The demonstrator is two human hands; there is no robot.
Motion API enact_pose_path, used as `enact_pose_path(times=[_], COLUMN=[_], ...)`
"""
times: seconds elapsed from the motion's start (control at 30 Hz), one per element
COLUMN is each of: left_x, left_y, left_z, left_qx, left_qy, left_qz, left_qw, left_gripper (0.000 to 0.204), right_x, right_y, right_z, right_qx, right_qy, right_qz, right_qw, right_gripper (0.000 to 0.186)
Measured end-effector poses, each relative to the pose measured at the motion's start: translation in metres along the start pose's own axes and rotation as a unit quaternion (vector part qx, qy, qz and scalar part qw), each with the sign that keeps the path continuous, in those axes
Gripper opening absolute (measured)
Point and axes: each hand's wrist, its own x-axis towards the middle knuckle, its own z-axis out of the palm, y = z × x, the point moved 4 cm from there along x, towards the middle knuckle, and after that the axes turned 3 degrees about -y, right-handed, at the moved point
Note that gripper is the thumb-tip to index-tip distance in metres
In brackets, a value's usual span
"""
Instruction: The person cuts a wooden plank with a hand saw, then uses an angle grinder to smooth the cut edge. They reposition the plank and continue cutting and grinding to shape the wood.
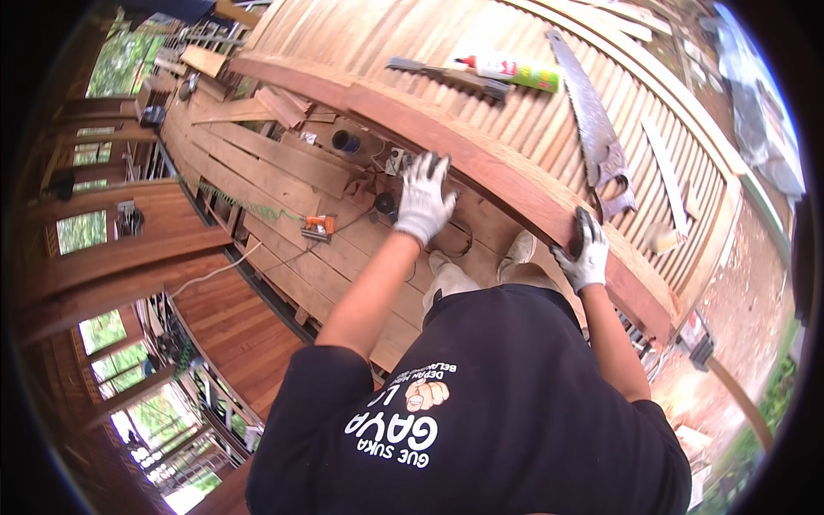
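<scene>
A long reddish-brown wooden board [506, 170] runs along the near side of a slatted wooden panel [481, 27]. My left hand [427, 199], in a white glove with dark fingertips, reaches to the board's near edge with its fingers stretched out. Farther right along the same board, my right hand [586, 253] lies on it, gloved too, fingers extended over the top and thumb apart. Just beyond the right hand is the handle of a rusty handsaw [596, 129] lying on the slats. I see nothing held in either hand.
On the slats lie a red, white and green bottle [515, 70], a dark long-handled tool [451, 77] and a narrow pale blade [665, 167]. Below, an orange power tool [318, 227], a green coiled hose [240, 202] and a dark cup-shaped object [345, 142] rest on the plank floor [296, 279].
</scene>
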Motion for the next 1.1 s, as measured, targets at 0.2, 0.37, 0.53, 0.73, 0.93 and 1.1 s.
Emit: enact_pose_path(times=[0.2,0.37,0.53,0.73,0.93,1.1], left_x=[-0.203,-0.335,-0.389,-0.351,-0.272,-0.202], left_y=[-0.078,-0.161,-0.226,-0.295,-0.382,-0.458], left_z=[0.094,0.131,0.170,0.315,0.505,0.575], left_qx=[-0.165,-0.179,-0.221,-0.303,-0.371,-0.222], left_qy=[-0.187,-0.315,-0.272,-0.243,-0.123,-0.074], left_qz=[-0.188,-0.363,-0.449,-0.463,-0.610,-0.687], left_qw=[0.950,0.858,0.822,0.796,0.689,0.688], left_gripper=[0.067,0.053,0.042,0.042,0.050,0.080], right_x=[0.001,0.004,-0.014,-0.065,-0.057,-0.046], right_y=[-0.008,-0.110,-0.157,-0.111,-0.107,-0.087], right_z=[-0.015,-0.027,0.083,0.217,0.280,0.288], right_qx=[-0.041,-0.032,0.029,-0.098,-0.264,-0.216], right_qy=[0.028,0.126,-0.123,-0.462,-0.571,-0.492], right_qz=[0.008,-0.145,-0.141,-0.036,0.015,-0.091], right_qw=[0.999,0.981,0.982,0.881,0.777,0.839], right_gripper=[0.100,0.075,0.068,0.078,0.099,0.091])
